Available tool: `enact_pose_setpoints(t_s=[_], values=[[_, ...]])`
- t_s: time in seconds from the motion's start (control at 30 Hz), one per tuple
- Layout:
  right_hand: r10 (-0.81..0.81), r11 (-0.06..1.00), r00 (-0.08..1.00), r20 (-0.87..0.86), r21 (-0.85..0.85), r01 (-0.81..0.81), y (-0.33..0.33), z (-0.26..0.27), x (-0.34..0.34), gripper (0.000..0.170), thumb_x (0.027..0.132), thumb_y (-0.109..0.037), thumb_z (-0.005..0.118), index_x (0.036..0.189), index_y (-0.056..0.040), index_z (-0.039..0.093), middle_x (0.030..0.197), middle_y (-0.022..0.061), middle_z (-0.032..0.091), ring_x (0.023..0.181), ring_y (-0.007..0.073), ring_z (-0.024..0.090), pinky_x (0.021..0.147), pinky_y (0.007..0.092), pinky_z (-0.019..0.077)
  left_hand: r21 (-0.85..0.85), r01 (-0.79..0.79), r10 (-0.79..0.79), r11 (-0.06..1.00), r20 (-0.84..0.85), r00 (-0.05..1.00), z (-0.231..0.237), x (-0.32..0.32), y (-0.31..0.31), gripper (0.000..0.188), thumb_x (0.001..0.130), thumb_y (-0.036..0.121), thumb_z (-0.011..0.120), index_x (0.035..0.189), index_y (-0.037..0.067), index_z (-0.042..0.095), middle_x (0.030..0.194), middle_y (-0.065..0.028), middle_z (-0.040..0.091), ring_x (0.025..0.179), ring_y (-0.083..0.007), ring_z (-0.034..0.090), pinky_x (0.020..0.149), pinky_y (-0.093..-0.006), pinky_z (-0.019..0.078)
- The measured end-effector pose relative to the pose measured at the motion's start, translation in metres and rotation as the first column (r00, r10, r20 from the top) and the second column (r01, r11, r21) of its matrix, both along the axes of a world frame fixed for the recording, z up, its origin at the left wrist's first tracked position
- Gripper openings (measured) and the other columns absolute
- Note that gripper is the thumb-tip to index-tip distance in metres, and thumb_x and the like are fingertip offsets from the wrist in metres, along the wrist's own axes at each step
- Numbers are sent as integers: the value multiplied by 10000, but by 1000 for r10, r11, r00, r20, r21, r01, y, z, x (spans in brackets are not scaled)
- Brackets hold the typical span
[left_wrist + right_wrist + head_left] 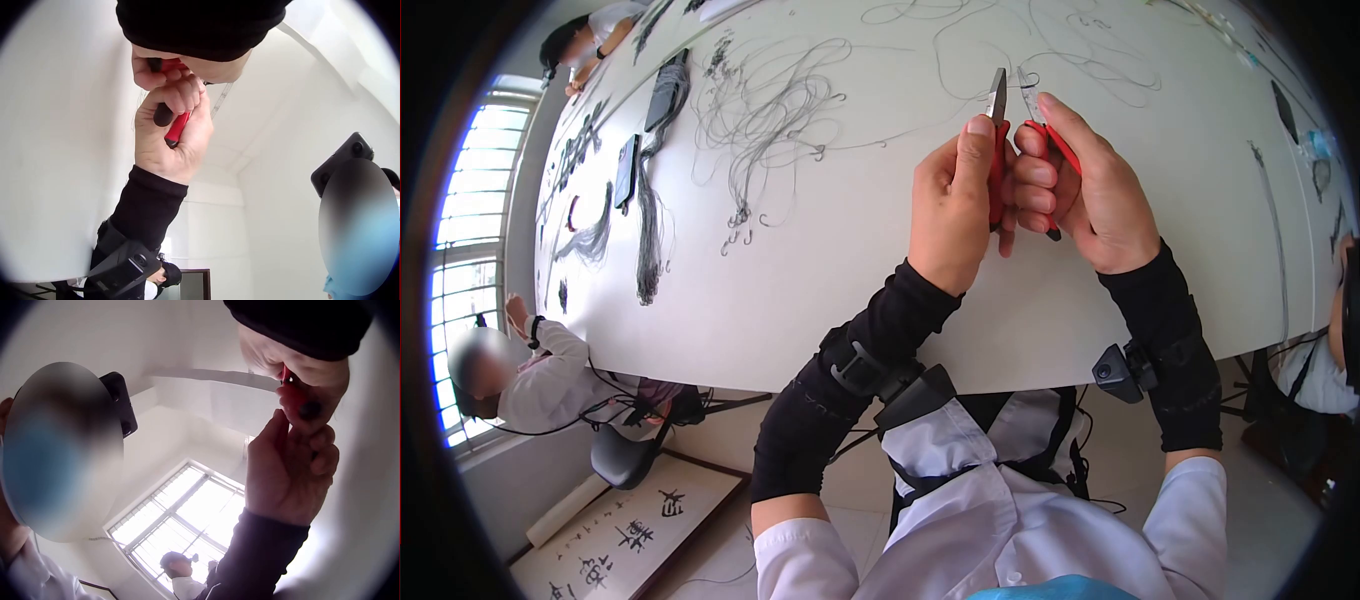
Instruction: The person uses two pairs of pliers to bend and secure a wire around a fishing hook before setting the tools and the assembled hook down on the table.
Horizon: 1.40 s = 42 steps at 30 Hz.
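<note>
Above the white table [850,310], near its front edge, your two hands meet, each grasping a red-handled tool. Your left hand [948,210] has its fingers curled round the left pliers [1000,150], thumb laid along the grip; your right hand [1112,195] clasps the right pliers [1032,106], thumb raised beside the pivot. At the right tool's tip sits a small dark hook [1032,80]; whether it is clamped cannot be told. Chief hazard, in judgement: the hook could spring or turn out of the tips if your squeeze slackens or the tips meet it off-centre, and its point could prick a finger. Loose line might also snag. Note the pose: forearms converge from either side, wrists close, both tools pointing away from your body, their tips side by side, apart.
</note>
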State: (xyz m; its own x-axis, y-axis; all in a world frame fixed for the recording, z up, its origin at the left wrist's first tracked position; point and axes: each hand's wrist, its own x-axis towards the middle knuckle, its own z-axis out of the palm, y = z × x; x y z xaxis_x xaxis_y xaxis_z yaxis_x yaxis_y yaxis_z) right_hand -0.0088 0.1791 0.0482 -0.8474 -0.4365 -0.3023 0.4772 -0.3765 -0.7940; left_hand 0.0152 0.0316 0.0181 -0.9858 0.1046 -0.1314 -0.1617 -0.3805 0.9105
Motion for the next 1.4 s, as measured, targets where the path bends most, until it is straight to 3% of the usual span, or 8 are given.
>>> enact_pose_setpoints(t_s=[0.2, 0.4, 0.5, 1.0, 1.1, 1.2, 1.3, 1.4], values=[[23, 999, 999, 49, -48, -20, 2, 0, -1, 406, 1047, -426, 478, 794, -109, 465, 656, -25, 405, 557, 125, 424, 542, 297, 423, 19, 29, -30, 999, 40, 999, -2, -1, -5, 527, 1069, 472, 434, 1103, -26, 601, 853, -133, 717, 580, -230, 677, 425, -310, 491], [26, 996, 991, 131, -91, -14, 2, -1, -2, 378, 1039, -422, 495, 803, -128, 477, 654, -45, 414, 556, 111, 431, 541, 293, 418, 119, -31, 19, 992, 97, 995, -3, -1, 0, 517, 1043, 506, 489, 882, 25, 587, 655, -33, 552, 467, -141, 544, 346, -285, 403], [77, 984, 984, 159, -171, -49, 4, -2, -4, 363, 1036, -420, 501, 811, -136, 482, 654, -54, 417, 559, 103, 434, 540, 291, 417, 126, 32, -45, 991, 100, 994, -7, 0, -5, 487, 1073, 435, 421, 1135, -13, 602, 911, -132, 717, 603, -210, 674, 396, -305, 430], [77, 975, 990, 120, -215, -50, 7, -6, -7, 337, 1041, -377, 503, 814, -129, 481, 663, -51, 411, 557, 90, 419, 518, 271, 398, 149, 46, -64, 988, 122, 990, -4, 0, -5, 497, 1079, 438, 345, 1148, 12, 592, 929, -116, 701, 606, -159, 628, 397, -280, 382], [96, 972, 988, 123, -224, -67, 8, -3, -6, 346, 1041, -391, 500, 813, -131, 477, 656, -49, 411, 556, 89, 417, 520, 271, 400, 244, 9, -41, 970, 129, 991, -4, 1, -3, 487, 1053, 479, 450, 929, 26, 580, 685, -46, 551, 501, -164, 510, 385, -314, 373], [171, 972, 978, 120, -184, -147, 15, 8, -7, 365, 1041, -413, 491, 812, -130, 473, 646, -44, 407, 558, 97, 420, 528, 277, 407, 194, 119, -126, 974, 27, 992, 1, 2, -12, 479, 1060, 476, 438, 957, 26, 567, 697, -50, 560, 520, -170, 525, 395, -315, 385], [190, 977, 981, 47, -110, -184, 15, 5, -9, 390, 1043, -442, 479, 812, -128, 471, 637, -38, 405, 564, 107, 430, 544, 286, 419, 257, 102, -101, 961, -16, 995, -2, -2, -11, 487, 1065, 475, 425, 1021, 14, 574, 746, -61, 587, 593, -173, 566, 448, -329, 438], [3, 1000, 1000, 4, 2, -3, 11, 9, -6, 415, 1035, -488, 494, 799, -149, 454, 636, -57, 371, 543, 92, 391, 514, 285, 388, 155, 94, -93, 983, -11, 996, 5, -4, -12, 467, 1068, 440, 436, 1125, 1, 584, 843, -73, 624, 726, -171, 602, 614, -334, 497]])
